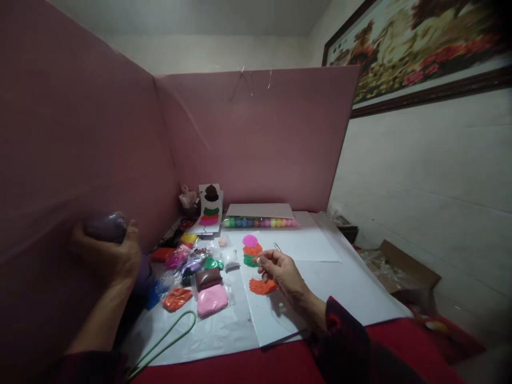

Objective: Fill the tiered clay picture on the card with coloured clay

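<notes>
My left hand (116,258), raised at the left by the pink panel, is wrapped round a dark rounded object with a shiny top (107,226); blur hides its kind. My right hand (286,274) is over a white sheet, thumb and forefinger pinched together. Whatever is between those fingertips is too small to make out. A slim metal tip (277,247) shows just behind this hand; I cannot tell if it is held. Under and beside the fingers the sheet carries textured patches: magenta (250,241), orange (251,250), green (250,261) and a lower orange one (262,287).
Bagged clay-like packs, including pink (213,300), brown (208,278) and orange (177,299), lie left of the sheet. A green wire loop (170,336) is in front. Behind are a picture card (210,208) and a colourful tube pack (260,222). A cardboard box (408,272) stands right.
</notes>
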Demonstrator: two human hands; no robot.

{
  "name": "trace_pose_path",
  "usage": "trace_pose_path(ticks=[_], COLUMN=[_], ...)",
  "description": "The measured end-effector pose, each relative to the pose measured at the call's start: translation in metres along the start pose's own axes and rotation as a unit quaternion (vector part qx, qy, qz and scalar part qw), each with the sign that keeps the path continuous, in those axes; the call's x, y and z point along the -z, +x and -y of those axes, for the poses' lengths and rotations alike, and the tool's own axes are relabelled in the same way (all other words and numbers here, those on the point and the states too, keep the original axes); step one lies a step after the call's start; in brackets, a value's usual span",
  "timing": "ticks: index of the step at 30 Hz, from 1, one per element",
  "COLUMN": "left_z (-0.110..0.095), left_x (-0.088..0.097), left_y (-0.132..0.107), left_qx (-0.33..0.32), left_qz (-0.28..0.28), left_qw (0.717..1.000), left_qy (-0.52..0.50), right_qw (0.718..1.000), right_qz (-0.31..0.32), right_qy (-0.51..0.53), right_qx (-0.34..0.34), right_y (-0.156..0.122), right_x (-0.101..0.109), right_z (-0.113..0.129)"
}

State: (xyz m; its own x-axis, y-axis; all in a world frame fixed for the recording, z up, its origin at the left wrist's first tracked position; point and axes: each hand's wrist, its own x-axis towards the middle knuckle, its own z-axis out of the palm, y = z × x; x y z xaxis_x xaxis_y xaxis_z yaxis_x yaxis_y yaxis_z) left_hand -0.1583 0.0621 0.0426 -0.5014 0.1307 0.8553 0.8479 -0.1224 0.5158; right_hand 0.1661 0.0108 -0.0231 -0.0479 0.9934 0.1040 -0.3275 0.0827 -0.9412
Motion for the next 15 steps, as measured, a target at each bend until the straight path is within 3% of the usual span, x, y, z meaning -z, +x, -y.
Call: trace_pose_path(ticks=[5,8,11,15], left_z=[0.010,0.012,0.009,0.002], left_x=[-0.003,-0.005,-0.004,0.004], left_y=[-0.003,-0.004,-0.001,0.009], left_qx=[-0.033,-0.035,-0.008,0.028], left_qz=[0.036,0.052,0.047,0.039], left_qw=[0.999,0.998,0.999,0.999], left_qy=[-0.004,-0.002,-0.010,-0.004], right_qw=[0.999,0.994,0.981,0.954], right_qz=[0.014,0.048,0.095,0.140], right_qy=[-0.044,-0.096,-0.169,-0.254], right_qx=[-0.015,-0.017,0.000,0.074], right_y=[0.006,0.015,0.033,0.057], right_x=[-0.002,-0.018,-0.053,-0.123], right_z=[0.005,0.008,0.005,-0.006])
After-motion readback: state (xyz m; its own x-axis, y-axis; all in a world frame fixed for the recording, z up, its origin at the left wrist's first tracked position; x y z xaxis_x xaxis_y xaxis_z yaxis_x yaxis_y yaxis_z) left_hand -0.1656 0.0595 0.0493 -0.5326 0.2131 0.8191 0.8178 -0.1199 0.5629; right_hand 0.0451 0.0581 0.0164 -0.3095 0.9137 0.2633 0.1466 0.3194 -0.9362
